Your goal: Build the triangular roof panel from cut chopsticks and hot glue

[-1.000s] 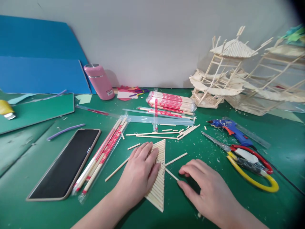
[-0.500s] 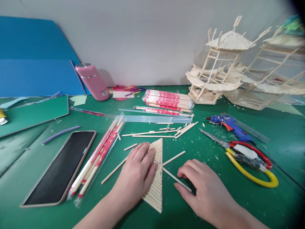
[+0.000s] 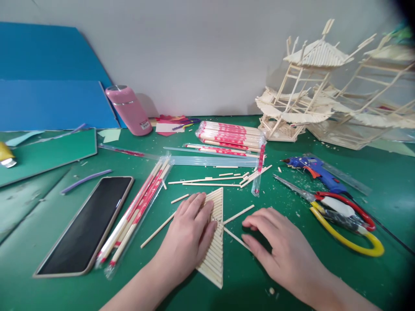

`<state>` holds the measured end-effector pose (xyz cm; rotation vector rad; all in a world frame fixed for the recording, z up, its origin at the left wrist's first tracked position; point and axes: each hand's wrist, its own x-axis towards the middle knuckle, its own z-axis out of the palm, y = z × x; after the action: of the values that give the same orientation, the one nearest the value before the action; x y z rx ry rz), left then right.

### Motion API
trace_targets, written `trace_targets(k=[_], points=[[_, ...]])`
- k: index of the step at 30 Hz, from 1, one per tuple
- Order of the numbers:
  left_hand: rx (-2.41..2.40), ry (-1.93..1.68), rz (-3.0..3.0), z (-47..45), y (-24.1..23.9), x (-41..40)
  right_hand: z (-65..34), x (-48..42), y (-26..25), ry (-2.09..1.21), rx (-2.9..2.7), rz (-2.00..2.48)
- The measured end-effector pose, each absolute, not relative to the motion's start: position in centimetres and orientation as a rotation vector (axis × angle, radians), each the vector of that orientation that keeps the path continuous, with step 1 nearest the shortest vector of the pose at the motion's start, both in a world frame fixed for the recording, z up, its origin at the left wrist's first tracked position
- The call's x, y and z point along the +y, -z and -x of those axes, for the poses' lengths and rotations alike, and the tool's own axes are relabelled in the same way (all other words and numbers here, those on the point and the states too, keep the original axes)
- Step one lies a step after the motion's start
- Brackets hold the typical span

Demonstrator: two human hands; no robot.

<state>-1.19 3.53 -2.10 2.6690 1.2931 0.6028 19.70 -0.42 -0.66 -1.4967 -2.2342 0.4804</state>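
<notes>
A triangular panel of thin wooden sticks point(image 3: 214, 255) lies on the green table. Over its left half, my left hand point(image 3: 188, 229) is pressed, with the fingers close together and the thumb on the slats, holding it down. Two thin sticks fan out rightward from the panel's middle: an upper stick point(image 3: 240, 214) and a lower stick point(image 3: 236, 237). My right hand point(image 3: 275, 246) hovers beside them, thumb and forefinger apart and nothing visible between them. Its thumb partly hides the lower stick's end.
Several loose sticks point(image 3: 210, 184) and wrapped chopsticks point(image 3: 139, 207) surround the panel. A phone point(image 3: 87, 224) lies left. On the right are scissors point(image 3: 346, 233) and a blue glue gun point(image 3: 319, 172). Behind stand a pink bottle point(image 3: 129, 110) and a stick-built pavilion model point(image 3: 298, 99).
My right hand has moved slightly up and its fingers are apart near the lower stick. A red-and-clear wrapper now lies by the loose sticks behind. The view has shifted slightly.
</notes>
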Motion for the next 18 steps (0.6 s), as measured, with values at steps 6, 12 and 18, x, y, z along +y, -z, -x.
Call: trace_targets(k=[6, 12, 18], points=[[1.307, -0.593, -2.636, 1.1, 1.9, 3.6, -19.3, 2.6, 0.0, -0.361, -2.399, 1.475], [1.295, -0.603, -2.628, 1.0, 2.0, 3.6, -19.5, 3.7, 0.0, -0.436, -2.507, 1.368], [1.3, -0.557, -2.629, 0.8, 2.0, 2.9, -20.1, 3.8, -0.1, -0.432, -2.583, 1.301]])
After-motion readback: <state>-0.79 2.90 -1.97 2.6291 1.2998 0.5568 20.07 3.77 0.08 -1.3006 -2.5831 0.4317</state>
